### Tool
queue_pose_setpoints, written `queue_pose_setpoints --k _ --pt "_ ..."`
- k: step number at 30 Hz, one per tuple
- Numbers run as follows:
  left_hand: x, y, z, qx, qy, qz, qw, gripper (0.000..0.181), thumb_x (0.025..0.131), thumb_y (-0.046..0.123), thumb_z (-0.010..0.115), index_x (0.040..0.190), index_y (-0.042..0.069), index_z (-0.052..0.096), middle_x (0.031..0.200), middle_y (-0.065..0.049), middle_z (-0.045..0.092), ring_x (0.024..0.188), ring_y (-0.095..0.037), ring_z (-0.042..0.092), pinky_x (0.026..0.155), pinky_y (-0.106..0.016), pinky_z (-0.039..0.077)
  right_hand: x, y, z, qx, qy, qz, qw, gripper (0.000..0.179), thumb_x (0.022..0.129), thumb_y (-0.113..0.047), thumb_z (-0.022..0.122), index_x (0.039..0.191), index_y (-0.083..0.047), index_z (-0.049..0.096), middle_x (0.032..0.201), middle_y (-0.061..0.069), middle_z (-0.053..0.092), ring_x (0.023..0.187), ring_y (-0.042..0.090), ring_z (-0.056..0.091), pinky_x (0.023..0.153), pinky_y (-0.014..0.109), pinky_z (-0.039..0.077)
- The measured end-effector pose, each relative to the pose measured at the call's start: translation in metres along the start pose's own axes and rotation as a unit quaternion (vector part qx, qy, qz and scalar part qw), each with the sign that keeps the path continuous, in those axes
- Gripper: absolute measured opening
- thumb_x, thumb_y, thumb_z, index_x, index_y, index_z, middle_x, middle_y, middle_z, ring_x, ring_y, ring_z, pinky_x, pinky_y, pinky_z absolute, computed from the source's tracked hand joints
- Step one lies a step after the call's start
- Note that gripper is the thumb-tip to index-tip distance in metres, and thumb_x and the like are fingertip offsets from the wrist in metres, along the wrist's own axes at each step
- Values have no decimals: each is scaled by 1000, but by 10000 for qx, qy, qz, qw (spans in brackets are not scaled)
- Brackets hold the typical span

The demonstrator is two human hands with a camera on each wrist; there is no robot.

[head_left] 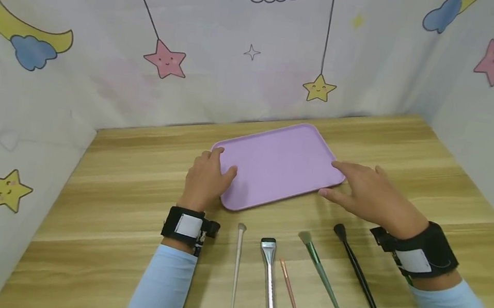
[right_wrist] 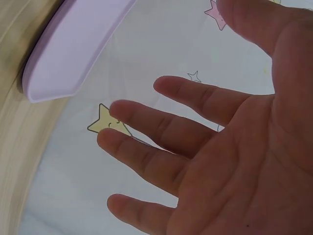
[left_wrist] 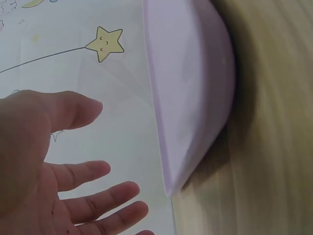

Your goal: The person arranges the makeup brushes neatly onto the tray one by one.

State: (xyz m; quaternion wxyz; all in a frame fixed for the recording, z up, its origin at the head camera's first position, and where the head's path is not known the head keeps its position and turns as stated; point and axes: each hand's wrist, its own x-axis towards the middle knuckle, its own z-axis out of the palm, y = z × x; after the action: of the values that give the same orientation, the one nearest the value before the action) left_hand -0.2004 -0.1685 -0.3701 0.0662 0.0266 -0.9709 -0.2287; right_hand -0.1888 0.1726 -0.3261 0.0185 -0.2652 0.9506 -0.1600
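A shallow lilac tray (head_left: 280,163) lies slightly turned on the table, its raised rim also showing in both wrist views. At its left end is my left hand (head_left: 206,177), thumb and fingers spread; in the left wrist view a gap separates the fingertips from the tray (left_wrist: 186,98). My right hand (head_left: 370,193) hovers by the right end with fingers extended. The right wrist view shows its palm (right_wrist: 244,166) holding nothing and apart from the tray (right_wrist: 68,49).
Nearer me lie a pale thin brush (head_left: 237,267), a flat silver brush (head_left: 269,276), a small pink brush (head_left: 290,291), a green brush (head_left: 323,278) and a black brush (head_left: 362,278), side by side. A printed curtain (head_left: 226,26) borders the wooden table (head_left: 130,185).
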Motion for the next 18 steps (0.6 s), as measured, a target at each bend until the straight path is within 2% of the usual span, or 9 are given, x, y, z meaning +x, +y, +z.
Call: queue_pose_setpoints --k 4,11,18 --pt "2 -5 1 -44 27 -222 9997 64 96 39 59 145 -1 48 132 -26 54 118 -42 52 92 -54 46 1 0 0 -83 28 -80 9999 72 97 -46 64 144 7 49 136 30 56 127 46 51 101 74 26" --pt "4 -11 2 82 -102 -605 9981 65 95 39 58 142 -5 47 125 -27 56 112 -41 56 89 -53 48 1 1 3 193 19 -231 9995 70 98 -43 64 139 11 50 124 30 63 112 43 62 93 58 46" --pt "4 -14 5 187 -539 -983 9935 52 93 35 55 126 -5 53 111 -23 63 95 -38 62 75 -50 50 -3 6 7 426 -228 -24 9988 74 99 -47 62 141 13 48 133 32 57 122 45 55 99 58 43"
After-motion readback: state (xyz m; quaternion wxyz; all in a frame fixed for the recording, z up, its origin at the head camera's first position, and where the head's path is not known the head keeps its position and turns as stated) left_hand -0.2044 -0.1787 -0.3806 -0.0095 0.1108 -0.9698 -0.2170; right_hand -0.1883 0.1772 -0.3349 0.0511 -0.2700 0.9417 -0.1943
